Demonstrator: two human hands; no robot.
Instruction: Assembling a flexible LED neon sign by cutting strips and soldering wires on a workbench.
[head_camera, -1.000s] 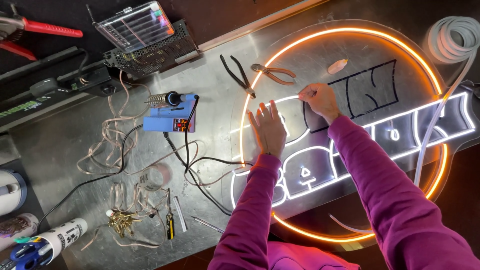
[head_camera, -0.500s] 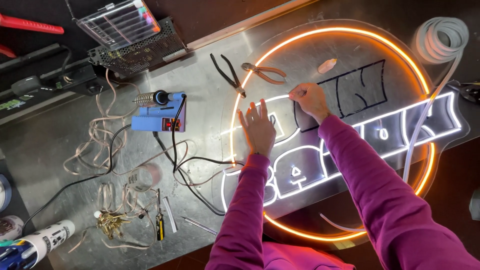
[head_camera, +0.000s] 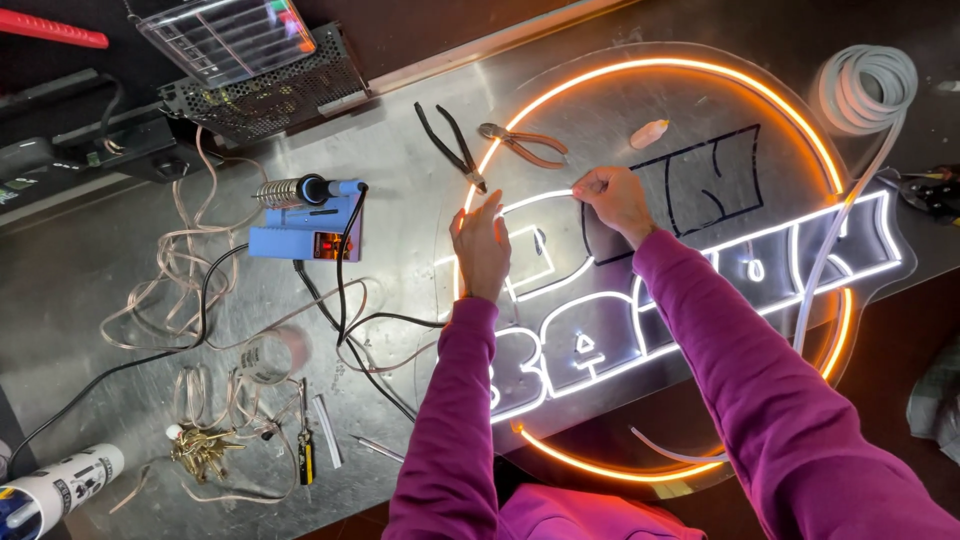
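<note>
A round clear panel (head_camera: 800, 110) lies on the metal bench, ringed by a glowing orange strip (head_camera: 700, 72) and filled with white lit letter outlines (head_camera: 700, 290). My left hand (head_camera: 482, 245) rests flat on the panel's left part, fingers spread over a white letter. My right hand (head_camera: 612, 197) pinches the end of a white lit strip (head_camera: 545, 197) at the top of that letter, next to black drawn outlines (head_camera: 720, 185).
Black pliers (head_camera: 450, 142) and orange-handled cutters (head_camera: 525, 145) lie above my hands. A blue soldering stand (head_camera: 305, 225) with iron, tangled wires (head_camera: 200, 290), keys (head_camera: 200, 447), a small screwdriver (head_camera: 305, 450), a coil of white strip (head_camera: 865, 90) and a metal power supply (head_camera: 265, 85) surround the panel.
Both hands have stayed on the same letter; the camera view shifted slightly, and my right hand kept its pinch on the white strip.
</note>
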